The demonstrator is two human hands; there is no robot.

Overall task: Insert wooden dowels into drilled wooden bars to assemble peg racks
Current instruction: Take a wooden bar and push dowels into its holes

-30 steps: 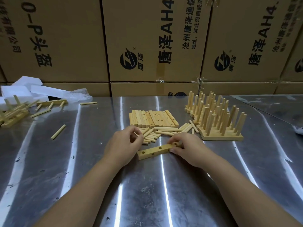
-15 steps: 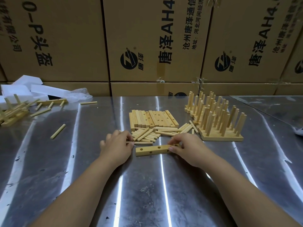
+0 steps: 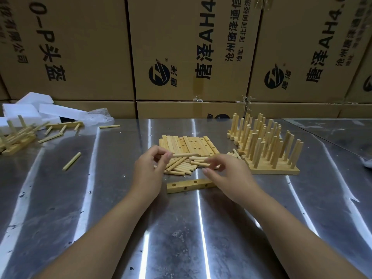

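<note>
A small factory packing area: stacked printed cartons [image 3: 191, 49] behind a steel worktable [image 3: 181, 238].

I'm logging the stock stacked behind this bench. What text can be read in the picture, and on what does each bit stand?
"0-P头盔", printed sideways on the left carton; beside it "公司", the rest cut off.
"唐泽AH4" on the middle carton.
"沧州唐泽通信" and "地址:河北河间经济" in smaller print there, cut off at the top.
"唐泽" beside its round logo.
"唐泽AH4" on the right carton; its smaller lines are too blurred to read.
</note>
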